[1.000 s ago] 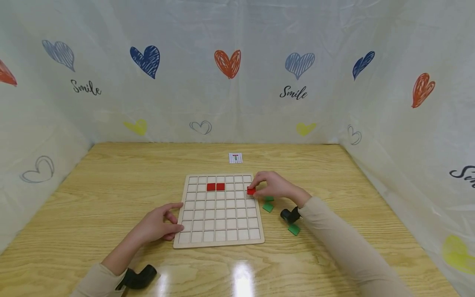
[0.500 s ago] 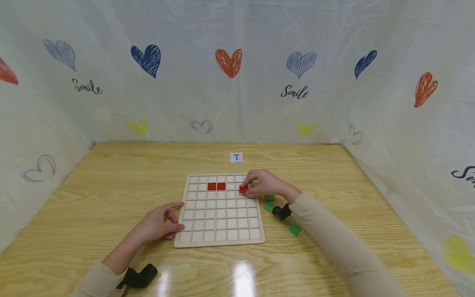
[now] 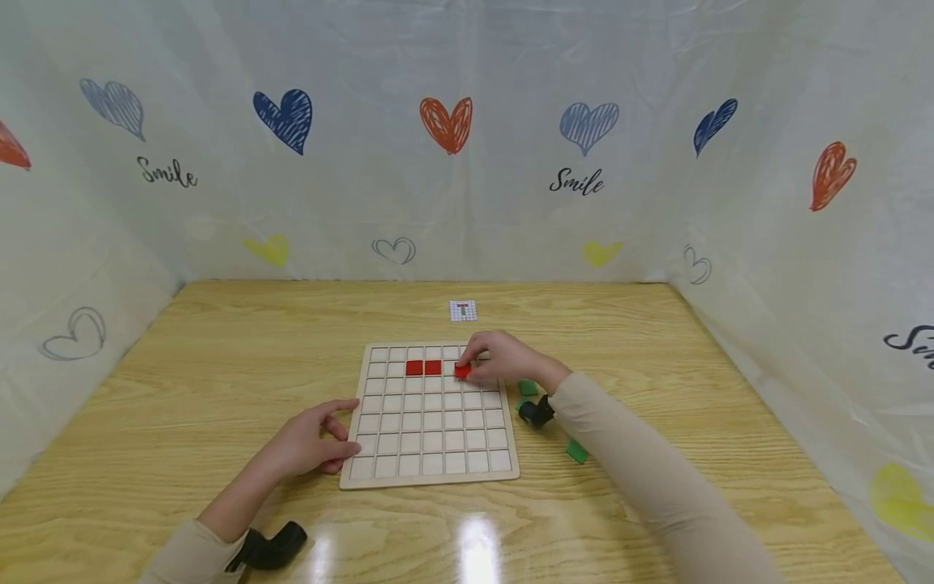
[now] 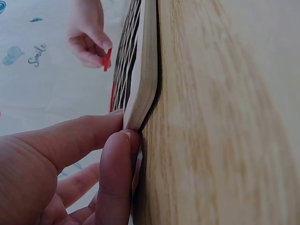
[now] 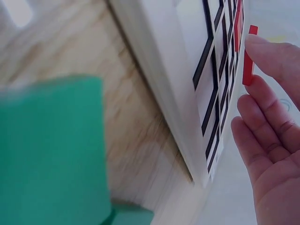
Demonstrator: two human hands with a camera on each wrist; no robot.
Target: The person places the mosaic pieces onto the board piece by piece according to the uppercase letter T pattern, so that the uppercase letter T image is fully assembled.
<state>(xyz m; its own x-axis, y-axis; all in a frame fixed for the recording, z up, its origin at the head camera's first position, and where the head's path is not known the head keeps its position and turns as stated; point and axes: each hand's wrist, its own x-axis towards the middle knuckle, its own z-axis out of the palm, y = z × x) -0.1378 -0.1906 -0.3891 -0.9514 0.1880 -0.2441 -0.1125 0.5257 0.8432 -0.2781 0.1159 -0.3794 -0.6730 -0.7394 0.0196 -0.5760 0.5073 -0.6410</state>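
Head view, clock faces as seen from above. The right hand (image 3: 507,357) pinches a thin, bright-red square tile (image 3: 463,371), material undetermined, between thumb and finger. The tile lies toward 9 o'clock of that hand, over the pale wooden gridded board (image 3: 434,441); both wrist views show it edge-on, just off the surface. Two seated red square tiles (image 3: 433,368) lie at its 9 o'clock, bare board showing between. The left hand (image 3: 306,438), farther off toward 8 o'clock, touches the board's 9-o'clock edge with extended fingers.
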